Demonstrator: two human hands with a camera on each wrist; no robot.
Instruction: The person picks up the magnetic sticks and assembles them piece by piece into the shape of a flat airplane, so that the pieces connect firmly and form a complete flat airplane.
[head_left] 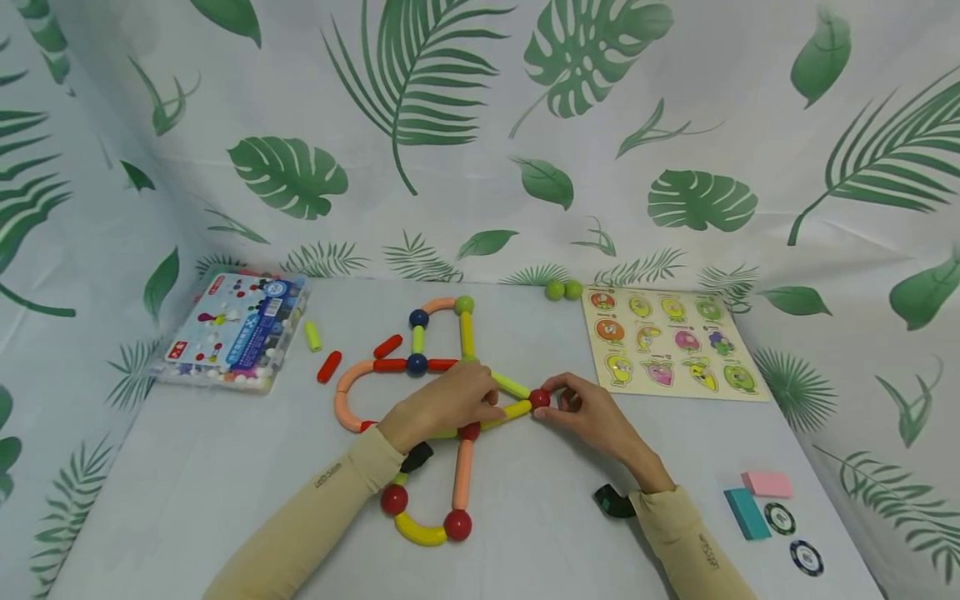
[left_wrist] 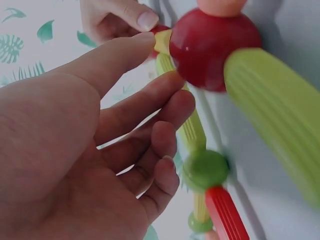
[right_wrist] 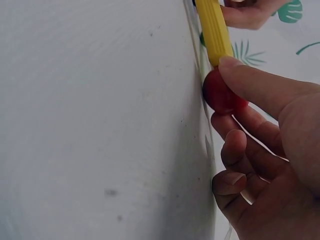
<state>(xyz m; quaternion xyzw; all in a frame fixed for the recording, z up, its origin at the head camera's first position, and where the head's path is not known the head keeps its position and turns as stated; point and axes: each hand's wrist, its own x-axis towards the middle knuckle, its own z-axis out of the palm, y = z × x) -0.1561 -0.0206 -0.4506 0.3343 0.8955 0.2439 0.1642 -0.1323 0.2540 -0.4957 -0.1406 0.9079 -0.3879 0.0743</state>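
Observation:
A flat figure of magnetic rods and balls lies mid-table. My right hand [head_left: 596, 421] pinches the red ball [head_left: 539, 399] at its right-hand tip between thumb and fingers. A yellow rod [head_left: 516, 410] and a yellow-green rod [head_left: 512, 384] meet at that ball. My left hand [head_left: 450, 400] reaches over the figure, its thumb and index finger pinching the yellow rod near another red ball [left_wrist: 212, 50]. A green ball [left_wrist: 205, 170] appears below those fingers in the left wrist view. The left hand hides part of the figure's middle in the head view.
Loose red rods [head_left: 329, 367] and a short green rod [head_left: 312, 336] lie left of the figure. A plastic box [head_left: 225, 329] stands back left. Two green balls [head_left: 564, 289] and a fruit-picture board [head_left: 678, 342] are at the back. Blocks [head_left: 747, 514] and round chips [head_left: 806, 557] sit right.

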